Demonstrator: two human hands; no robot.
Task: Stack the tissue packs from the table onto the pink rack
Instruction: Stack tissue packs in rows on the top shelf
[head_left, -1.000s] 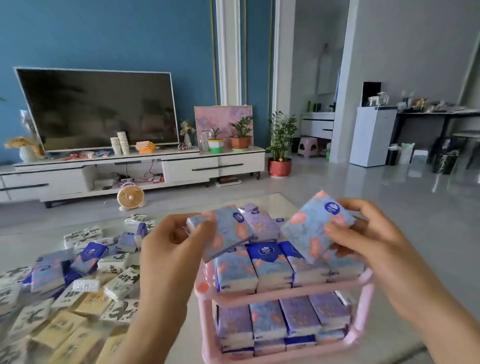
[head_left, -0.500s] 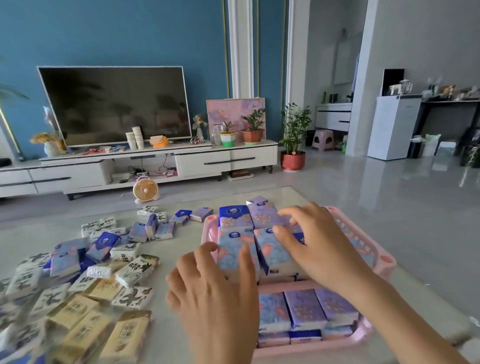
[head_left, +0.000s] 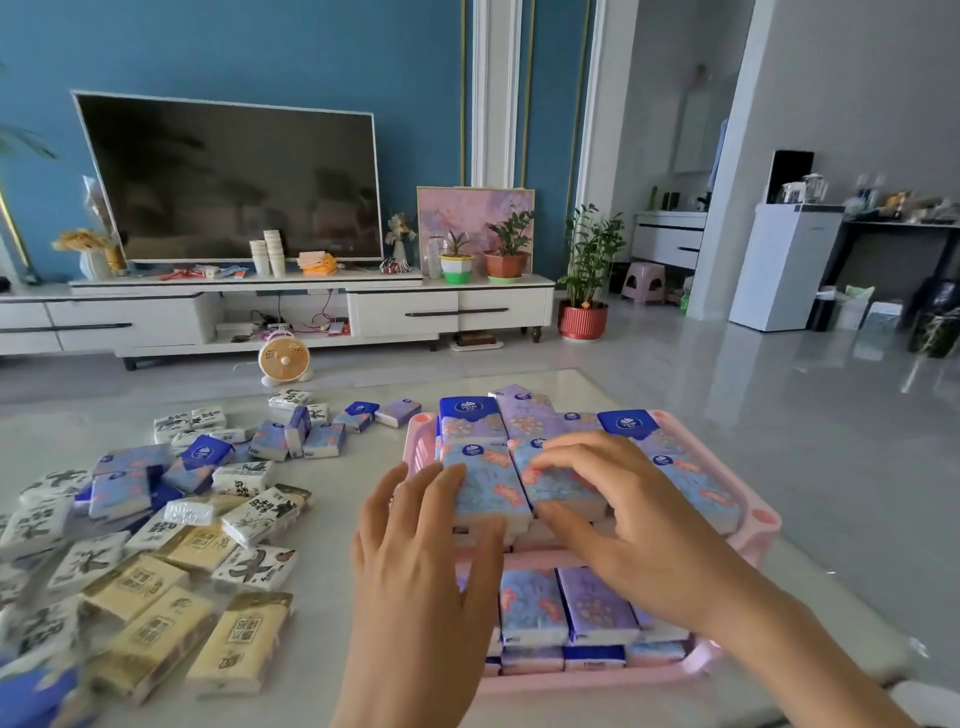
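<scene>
The pink rack (head_left: 759, 521) stands on the table (head_left: 322, 597) in front of me, its two shelves packed with blue and purple floral tissue packs. My left hand (head_left: 415, 566) lies flat with straight fingers on the front left pack (head_left: 485, 478) of the top shelf. Beside it, my right hand (head_left: 618, 514) presses spread fingers on the neighbouring pack (head_left: 561, 486), thumb along its front edge. A heap of loose tissue packs (head_left: 156, 530), white, yellow and blue, covers the table to the left.
More packs fill the lower shelf (head_left: 571, 605). Beyond the table's far edge are a small fan (head_left: 283, 360) on the floor, a TV cabinet (head_left: 270, 312) and a potted plant (head_left: 584, 280). Bare floor lies to the right.
A second ago each hand held a floral pack above the rack. Both packs now lie on the top shelf, with my hands flat on them. The view has shifted left and down.
</scene>
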